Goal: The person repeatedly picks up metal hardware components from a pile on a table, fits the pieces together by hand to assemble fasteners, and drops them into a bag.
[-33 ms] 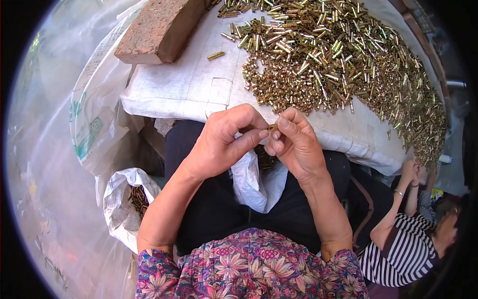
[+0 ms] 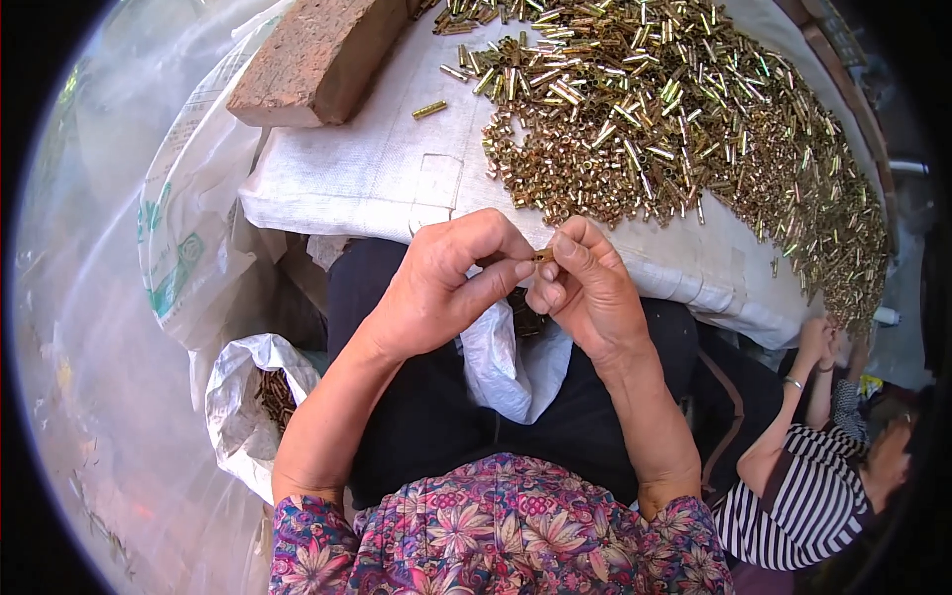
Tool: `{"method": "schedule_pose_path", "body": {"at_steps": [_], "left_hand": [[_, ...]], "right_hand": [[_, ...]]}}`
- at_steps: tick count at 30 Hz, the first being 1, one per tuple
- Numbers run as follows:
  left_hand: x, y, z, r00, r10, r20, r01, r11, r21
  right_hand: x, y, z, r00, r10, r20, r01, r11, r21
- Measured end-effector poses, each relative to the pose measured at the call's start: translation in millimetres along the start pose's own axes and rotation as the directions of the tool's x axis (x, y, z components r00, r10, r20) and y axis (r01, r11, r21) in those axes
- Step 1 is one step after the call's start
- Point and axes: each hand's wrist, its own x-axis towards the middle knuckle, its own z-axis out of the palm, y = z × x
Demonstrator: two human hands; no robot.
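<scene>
Over my lap, just in front of the worktop's near edge, both hands meet at a small brass-coloured metal tube (image 2: 543, 255). My left hand (image 2: 446, 283) pinches its left end between thumb and forefinger. The fingers of my right hand (image 2: 592, 288) are closed on the other end, hiding part of it. Beyond them, a big heap of brass-coloured tubes (image 2: 645, 109) spreads over a white woven cloth (image 2: 367, 178), with short ring-like pieces (image 2: 560, 169) along its near side. One single tube (image 2: 429, 110) lies apart. Below my hands, a white bag (image 2: 506, 372) sits between my legs, dark pieces showing inside.
A red-brown brick (image 2: 322, 64) rests on the cloth at the far left. Low on the left stands another open white bag (image 2: 233, 421) with brownish metal pieces (image 2: 275, 395) in it. At the right, a person in a striped top (image 2: 793, 506) has hands at the heap's edge.
</scene>
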Motion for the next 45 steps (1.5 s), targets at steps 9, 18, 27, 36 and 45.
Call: {"method": "schedule_pose_path", "body": {"at_steps": [9,18,27,36,45], "left_hand": [[-10.5,6.1,5.3,0.981,0.195,0.014,-0.193,0.951,0.241],[-13.3,24.1,5.3,0.981,0.063,0.182,-0.071,0.997,0.037],[-16.1,16.7,12.7,0.937,0.13,0.326,-0.049,0.968,-0.244],[18.6,-21.9,-28.9,0.991,-0.086,-0.106,0.135,0.733,0.666],[49.4,-51.2,-16.3,0.992,-0.029,-0.125,0.116,0.619,0.776]], "right_hand": [[-17.7,0.1,14.4,0.998,0.033,-0.052,-0.035,0.999,-0.04],[-34.7,-11.0,10.1,0.991,0.128,0.047,-0.125,0.991,-0.054],[-43.1,-5.6,6.4,0.938,0.206,0.28,-0.225,0.974,0.039],[-40.4,-53.3,-20.7,0.974,0.191,0.123,-0.023,0.621,-0.784],[113.1,-70.7,25.5,0.833,-0.414,0.368,0.374,-0.07,-0.925]]}}
